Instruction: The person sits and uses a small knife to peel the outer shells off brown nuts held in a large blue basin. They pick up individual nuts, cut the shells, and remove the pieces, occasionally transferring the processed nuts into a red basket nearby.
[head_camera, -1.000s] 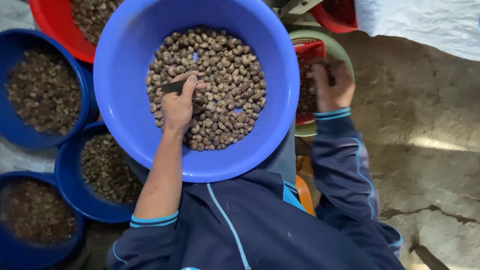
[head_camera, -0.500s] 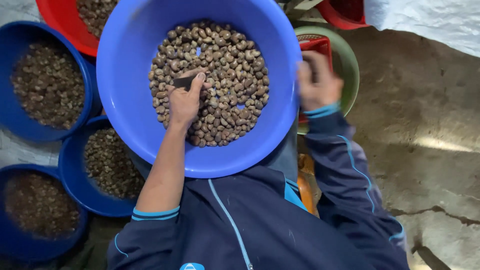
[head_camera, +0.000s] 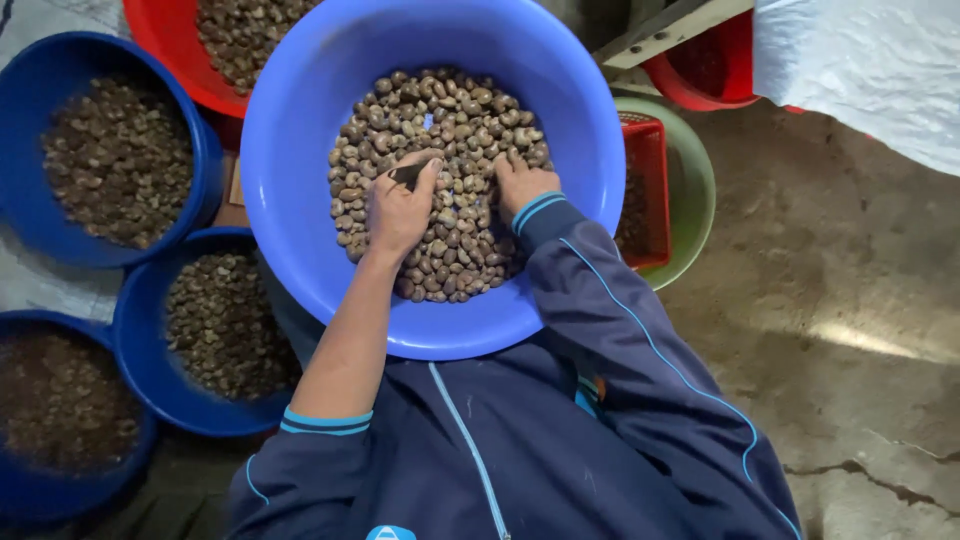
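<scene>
Concrete floor (head_camera: 850, 300), rough and cracked, lies under a cluster of plastic tubs seen from above. At the centre, on the person's lap, sits a large light-blue basin (head_camera: 300, 200) holding a heap of brown nuts (head_camera: 440, 130) piled toward its middle and far side. Both hands are inside it. The left hand (head_camera: 398, 210) rests on the heap with thumb and fingers closed on a small dark tool (head_camera: 408, 175), whose long axis runs left to right across the fingertips. The right hand (head_camera: 520, 185) lies just beside it, fingers spread and pressed down into the nuts; whether it grips any cannot be told. Loose nuts lie directly ahead of both hands, toward the far rim, and each hand is about equally near them. Bare basin wall shows to the left and right of the heap, giving room to sweep sideways. Outward on the left stand three dark-blue bowls (head_camera: 200, 180) of darker material, crowded against the basin. A red tub (head_camera: 165, 40) sits beyond them. On the right a red crate (head_camera: 655, 150) rests in a green bowl (head_camera: 695, 190), close to the basin's rim. White sheeting (head_camera: 860, 70) hangs at upper right.
</scene>
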